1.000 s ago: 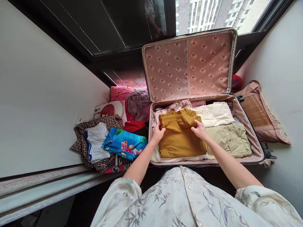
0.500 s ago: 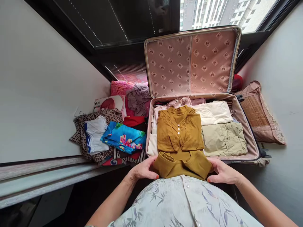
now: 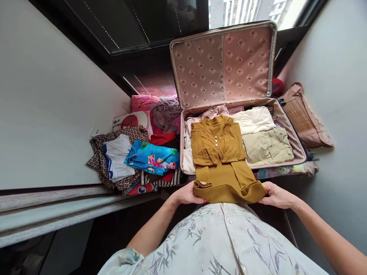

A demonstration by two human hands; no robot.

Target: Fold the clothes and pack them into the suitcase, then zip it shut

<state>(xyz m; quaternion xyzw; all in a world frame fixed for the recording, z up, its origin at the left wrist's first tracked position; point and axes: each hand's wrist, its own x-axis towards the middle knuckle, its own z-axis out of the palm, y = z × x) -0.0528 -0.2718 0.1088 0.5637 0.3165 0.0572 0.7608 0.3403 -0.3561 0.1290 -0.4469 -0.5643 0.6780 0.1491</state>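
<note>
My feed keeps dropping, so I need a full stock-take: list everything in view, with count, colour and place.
fabric-lined suitcase: 1, pink patterned lining, open on the ledge by the window
mustard knit top with buttons: 1, mustard, upper half in the suitcase, hem pulled out over its near edge
cream folded garment: 1, cream, suitcase back right
khaki folded trousers: 1, khaki, suitcase front right
blue floral cloth: 1, blue, on the clothes pile left of the suitcase
white blue-trimmed shorts: 1, white, pile's left
woven mat cushion: 1, brown, right of the suitcase
left hand: holds the hem's left end
right hand: holds the hem's right end
</note>
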